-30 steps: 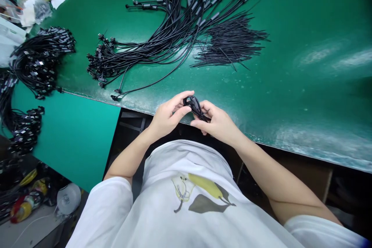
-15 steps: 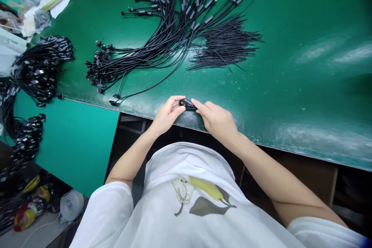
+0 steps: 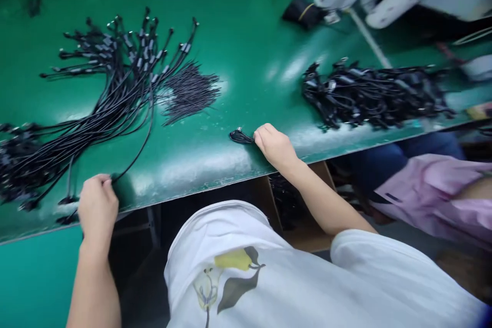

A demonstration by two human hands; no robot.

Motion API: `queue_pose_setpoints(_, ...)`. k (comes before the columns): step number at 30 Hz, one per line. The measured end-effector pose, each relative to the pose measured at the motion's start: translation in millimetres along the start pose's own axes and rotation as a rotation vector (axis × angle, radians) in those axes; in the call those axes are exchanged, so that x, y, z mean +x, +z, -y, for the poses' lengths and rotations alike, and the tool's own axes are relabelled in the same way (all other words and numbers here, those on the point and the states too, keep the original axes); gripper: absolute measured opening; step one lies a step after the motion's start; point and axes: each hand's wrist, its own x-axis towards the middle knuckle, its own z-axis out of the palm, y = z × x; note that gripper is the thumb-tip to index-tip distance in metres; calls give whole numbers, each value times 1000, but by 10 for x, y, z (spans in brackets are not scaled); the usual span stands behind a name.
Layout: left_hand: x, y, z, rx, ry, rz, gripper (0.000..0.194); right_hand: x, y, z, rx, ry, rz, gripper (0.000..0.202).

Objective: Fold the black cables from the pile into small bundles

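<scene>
Right hand [image 3: 273, 144] pinching coiled black cable bundle [image 3: 241, 137] on its left.
Compact, silver-glinting loop; left hand [image 3: 99, 202] gripping long black cable [image 3: 134, 160].

Cable bundle [image 3: 102, 115] cropped at left, fingertips of left hand [image 3: 99, 206] hidden; right-side cable pile [image 3: 376, 95] blurred

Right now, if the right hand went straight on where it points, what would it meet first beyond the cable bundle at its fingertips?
Past that cable bundle, the right hand would probably meet the pile of thin black strands, though the hand's height is unclear.
</scene>
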Motion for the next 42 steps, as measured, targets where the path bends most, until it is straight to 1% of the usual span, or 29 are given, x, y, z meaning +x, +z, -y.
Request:
queue_pose_setpoints(2, -13, -18, -11, -5, -35, 20, 37, -35, -88, -171, -4, 95, -6, 39)
queue_pose_setpoints(3, -22, -18, -1, -16, -7, 18, 40, -62, -128, -239, 30, 130, -4, 37)
queue_pose_setpoints(4, -36, -12, 20, -29, 48, 7, 43, -93, -162, -294, 71, 151, 5, 33)
queue_pose_setpoints(6, -75, 13, 81, -56, 165, -48, 47, -161, -206, -358, 130, 146, 39, 31)
queue_pose_setpoints(7, -98, 26, 112, -66, 201, -72, 45, -192, -215, -373, 137, 126, 56, 33)
queue_pose_setpoints(10, -162, 53, 168, -90, 244, -102, 34, -246, -200, -374, 60, 63, 74, 30)
queue_pose_setpoints(12, -182, 62, 175, -96, 256, -124, 30, -244, -174, -366, -60, 66, 78, 28)
queue_pose_setpoints(14, -180, 71, 182, -83, 241, -158, 25, -223, -151, -367, -176, 90, 84, 30)
queue_pose_setpoints(17, -156, 89, 221, -65, 223, -196, 16, -196, -132, -388, -245, 122, 71, 39)
queue_pose_setpoints(21, -148, 72, 272, -50, 263, -176, 12, -210, -107, -431, -295, 140, 9, 44)
queue_pose_setpoints(23, -170, 32, 263, -48, 194, -169, 10, -236, -95, -454, -271, 163, -22, 37)
queue_pose_setpoints(25, -204, -20, 232, -75, 72, -162, 9, -267, -90, -482, -233, 195, -44, 31)
queue_pose_setpoints(27, -243, -66, 190, -123, -13, -147, 9, -290, -96, -519, -208, 219, -62, 31)
queue_pose_setpoints(29, -276, -91, 149, -157, -20, -117, 10, -295, -109, -565, -176, 225, -82, 34)
queue_pose_setpoints(32, -308, -81, 110, -152, 21, -81, 11, -273, -126, -625, -99, 212, -118, 33)
queue_pose_setpoints(34, -316, -60, 106, -148, 41, -84, 12, -252, -131, -637, -54, 200, -136, 33)
queue_pose_setpoints(37, -319, -50, 98, -171, 147, -120, 13, -231, -141, -565, 35, 194, -170, 32)
queue_pose_setpoints(39, -330, -68, 39, -210, 227, -186, 16, -219, -157, -429, 102, 179, -195, 31)
queue_pose_setpoints(41, -368, -100, -112, -296, 251, -224, 21, -203, -176, -204, 165, 124, -213, 31)
queue_pose_setpoints(42, -399, -117, -229, -374, 242, -200, 24, -193, -183, -58, 205, 78, -215, 31)
